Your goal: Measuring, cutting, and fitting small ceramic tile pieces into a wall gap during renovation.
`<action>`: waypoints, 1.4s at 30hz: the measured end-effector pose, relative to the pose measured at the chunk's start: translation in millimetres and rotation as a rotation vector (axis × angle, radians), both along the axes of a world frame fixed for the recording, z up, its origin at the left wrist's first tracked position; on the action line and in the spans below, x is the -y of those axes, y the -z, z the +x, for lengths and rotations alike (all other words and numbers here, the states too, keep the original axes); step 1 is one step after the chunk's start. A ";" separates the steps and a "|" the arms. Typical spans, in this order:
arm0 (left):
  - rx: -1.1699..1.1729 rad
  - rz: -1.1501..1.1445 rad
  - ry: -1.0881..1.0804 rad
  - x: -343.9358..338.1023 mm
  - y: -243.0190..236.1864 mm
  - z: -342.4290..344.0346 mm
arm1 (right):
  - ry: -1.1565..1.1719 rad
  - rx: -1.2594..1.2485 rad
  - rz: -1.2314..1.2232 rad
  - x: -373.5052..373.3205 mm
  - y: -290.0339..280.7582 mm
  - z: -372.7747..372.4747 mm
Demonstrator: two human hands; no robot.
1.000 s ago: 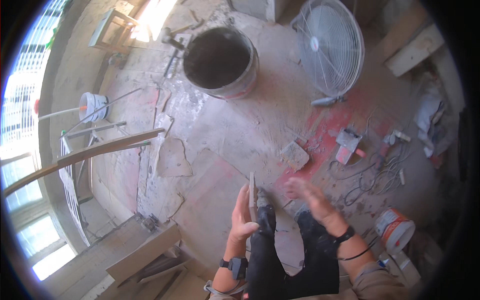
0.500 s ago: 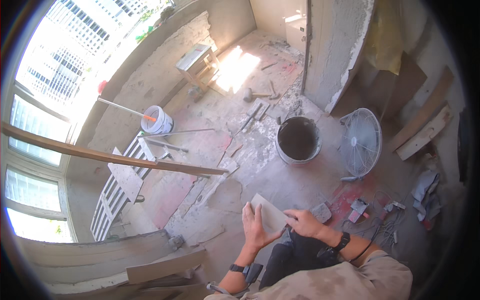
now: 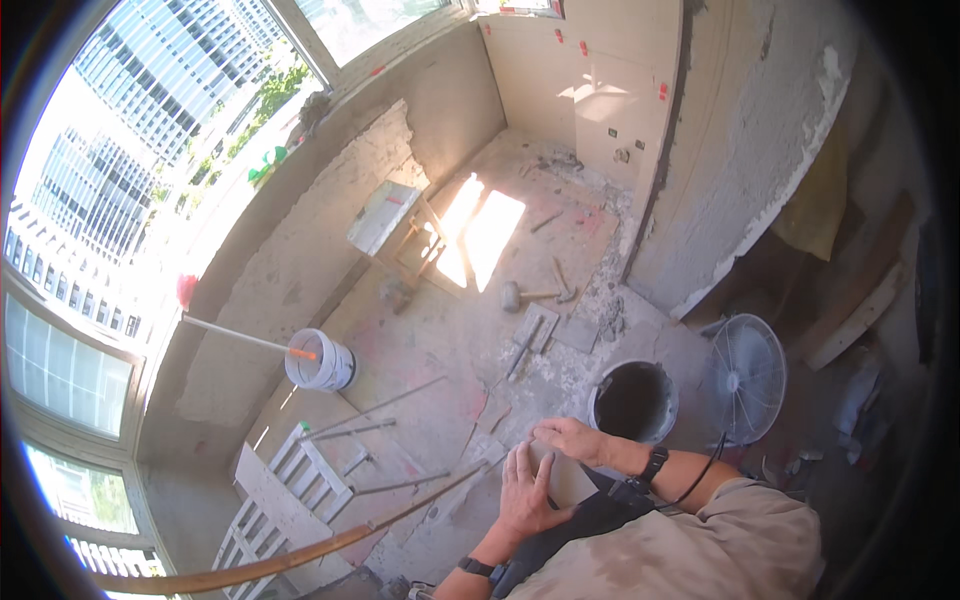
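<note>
A flat, pale, rectangular tile (image 3: 572, 484) is held low in front of my body, over my dark-clad legs. Along its left side lies my left hand (image 3: 527, 492), with the fingers on the far part and the thumb by the near edge. My right hand (image 3: 578, 441) closes on the tile's far edge from the right, fingers bent. Both hands partly cover the tile, so its underside and left edge are hidden. Just beyond my right forearm stands a bucket (image 3: 634, 400) with dark grey contents.
A floor fan (image 3: 748, 380) stands right of that bucket. Farther off lie a mallet (image 3: 525, 295), a notched trowel (image 3: 532, 330) and a wooden stool (image 3: 388, 215). At left are a white bucket (image 3: 320, 362), a white slatted frame (image 3: 320, 485) and a long wooden strip (image 3: 290, 562).
The view has tilted upward, showing more wall and window. My right hand has shifted from the tile's right side to its far edge; my left hand still holds the left side.
</note>
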State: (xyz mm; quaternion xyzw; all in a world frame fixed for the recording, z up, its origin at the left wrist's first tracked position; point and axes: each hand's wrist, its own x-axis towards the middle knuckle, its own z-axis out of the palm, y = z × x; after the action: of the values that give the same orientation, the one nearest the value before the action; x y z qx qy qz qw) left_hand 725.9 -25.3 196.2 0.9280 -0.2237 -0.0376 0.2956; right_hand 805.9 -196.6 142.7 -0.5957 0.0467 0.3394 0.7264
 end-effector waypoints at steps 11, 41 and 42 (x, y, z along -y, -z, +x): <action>0.178 -0.051 0.037 -65.3 13.3 296.5 | 0.144 0.236 -0.297 -47.3 -10.8 261.1; -0.628 -0.346 0.416 186.9 25.3 1208.2 | 0.868 0.368 -0.405 165.3 -7.9 968.0; -0.654 -0.344 0.390 198.4 12.6 1228.1 | 0.876 0.433 -0.403 174.1 -20.0 989.6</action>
State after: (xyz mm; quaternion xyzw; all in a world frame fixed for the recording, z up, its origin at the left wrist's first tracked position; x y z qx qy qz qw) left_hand 1954.0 -223.7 183.6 0.7444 -0.2929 -0.3476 0.4891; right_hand 1795.5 -370.7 162.7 -0.7048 0.2045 -0.1423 0.6642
